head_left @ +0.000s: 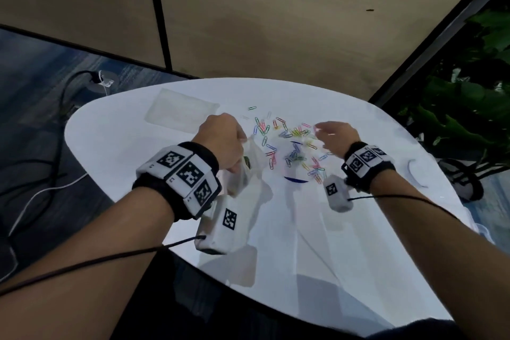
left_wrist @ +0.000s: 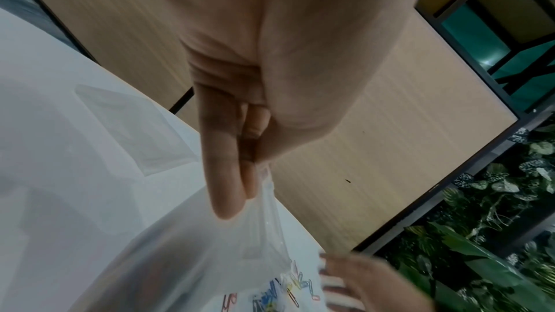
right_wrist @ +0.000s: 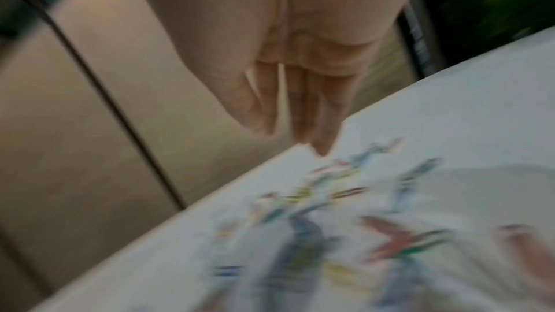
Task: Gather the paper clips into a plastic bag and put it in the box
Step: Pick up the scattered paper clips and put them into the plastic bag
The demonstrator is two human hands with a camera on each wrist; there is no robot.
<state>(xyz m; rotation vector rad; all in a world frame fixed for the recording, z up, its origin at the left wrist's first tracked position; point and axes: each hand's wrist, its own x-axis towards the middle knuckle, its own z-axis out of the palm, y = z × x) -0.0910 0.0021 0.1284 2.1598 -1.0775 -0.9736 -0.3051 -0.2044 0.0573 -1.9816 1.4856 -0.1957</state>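
Several coloured paper clips (head_left: 287,143) lie scattered in the middle of the white table (head_left: 345,243). My left hand (head_left: 234,146) pinches the edge of a clear plastic bag (head_left: 249,165) just left of the pile; the bag hangs down to the table. In the left wrist view the fingers (left_wrist: 228,186) pinch the bag (left_wrist: 210,258), and paper clips (left_wrist: 288,293) show through it. My right hand (head_left: 323,132) hovers over the right side of the pile, blurred, with straight fingers (right_wrist: 303,108) that hold nothing I can see. The paper clips (right_wrist: 330,198) under it are smeared.
A flat clear plastic box (head_left: 180,114) lies at the table's far left, beyond my left hand. A clear curved plastic piece (head_left: 415,174) sits near the right edge. Cables (head_left: 41,190) run over the floor at the left. Green plants (head_left: 469,107) stand at the right.
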